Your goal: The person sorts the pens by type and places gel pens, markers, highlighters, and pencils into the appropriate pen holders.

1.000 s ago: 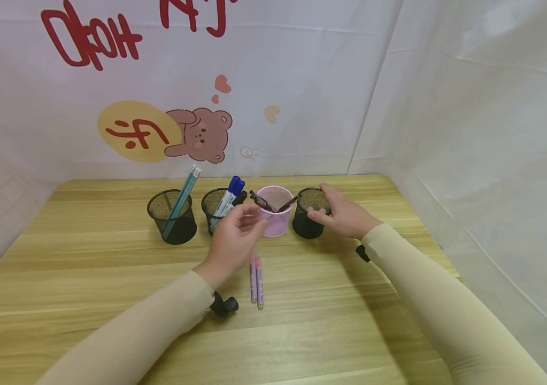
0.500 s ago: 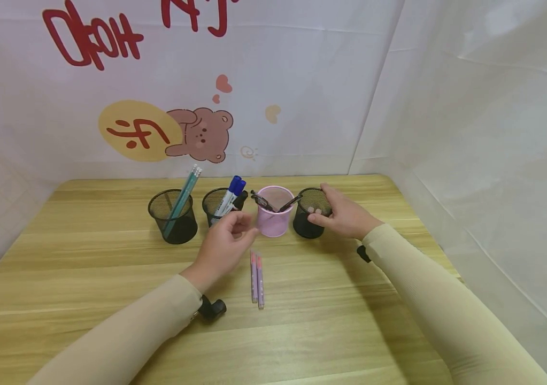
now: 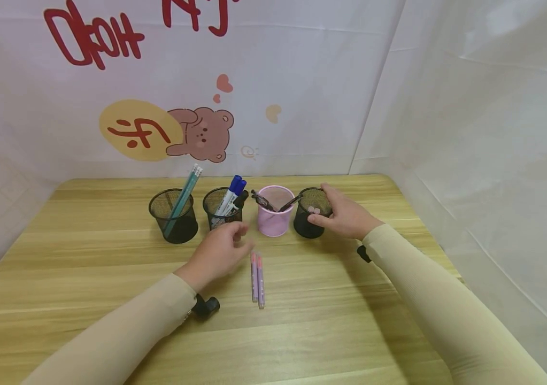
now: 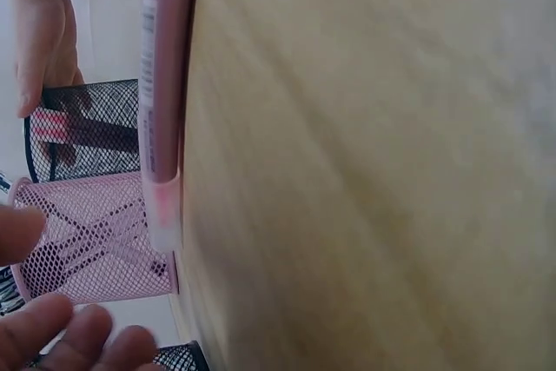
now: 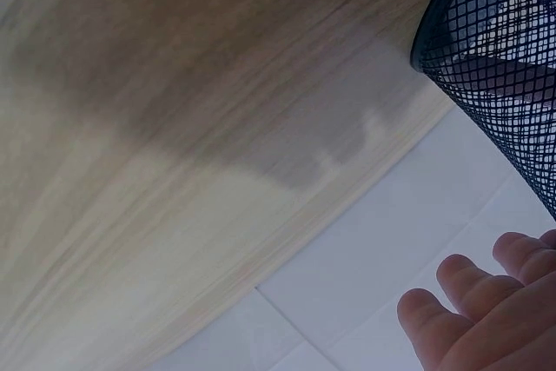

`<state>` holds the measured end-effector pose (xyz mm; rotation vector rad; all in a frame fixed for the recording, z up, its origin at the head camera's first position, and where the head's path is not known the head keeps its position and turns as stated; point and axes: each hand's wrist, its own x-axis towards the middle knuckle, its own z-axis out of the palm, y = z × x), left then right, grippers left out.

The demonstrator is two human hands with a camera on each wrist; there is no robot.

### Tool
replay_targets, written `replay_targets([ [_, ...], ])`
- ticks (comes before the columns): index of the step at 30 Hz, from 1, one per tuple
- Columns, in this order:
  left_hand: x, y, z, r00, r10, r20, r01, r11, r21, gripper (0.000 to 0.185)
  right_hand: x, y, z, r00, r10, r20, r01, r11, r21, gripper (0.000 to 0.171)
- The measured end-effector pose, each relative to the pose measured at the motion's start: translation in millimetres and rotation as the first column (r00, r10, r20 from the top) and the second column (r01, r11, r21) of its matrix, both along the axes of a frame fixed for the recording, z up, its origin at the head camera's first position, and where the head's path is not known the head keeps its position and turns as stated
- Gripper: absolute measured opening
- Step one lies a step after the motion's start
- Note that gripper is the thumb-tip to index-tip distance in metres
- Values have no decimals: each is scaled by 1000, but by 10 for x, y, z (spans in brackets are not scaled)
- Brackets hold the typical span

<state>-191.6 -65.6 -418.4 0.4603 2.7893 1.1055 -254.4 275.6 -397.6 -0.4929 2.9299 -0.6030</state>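
Note:
My left hand (image 3: 215,252) hovers over the table with its fingers loosely bent and nothing between them. Just right of it, two purple highlighter-like pens (image 3: 261,283) with pinkish ends lie side by side; one purple pen (image 4: 161,84) looms close in the left wrist view. At the right end of a row of pen holders, my right hand (image 3: 347,214) holds a black mesh pen holder (image 3: 308,227), thumb in front and a finger at the rim. Two pinkish pen ends (image 3: 314,210) show inside it. The right wrist view has several fingertips (image 5: 465,284) off the mesh.
Left of that holder stands a pink mesh pen holder (image 3: 273,224) with black pens. Further left come a black mesh holder (image 3: 210,200) with blue and black markers, then another black holder (image 3: 182,232) with green pencils. A printed white curtain (image 3: 302,80) hangs behind.
My left hand has drawn back from in front of the pink holder, down and left, towards the purple pens. My right hand and the holders have stayed put.

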Motion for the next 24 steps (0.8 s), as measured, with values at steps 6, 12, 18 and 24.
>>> replay_targets([
  [6, -17, -6, -18, 998, -39, 47, 45, 989, -140, 57, -3, -1, 8, 1000, 5, 1, -5, 1000, -7, 112],
  [12, -21, 13, -8, 995, -86, 58, 97, 969, -226, 61, 7, -9, 13, 1000, 3, 3, -3, 1000, -3, 112],
  [18, -25, 57, 10, 989, -129, 73, 145, 942, -301, 63, 7, -15, 18, 1000, 3, -7, -3, 1000, -1, 110],
  [24, -12, 83, -3, 986, -144, 88, 164, 939, -302, 60, 2, -15, 10, 1000, 16, -25, -17, 1000, -17, 107],
])
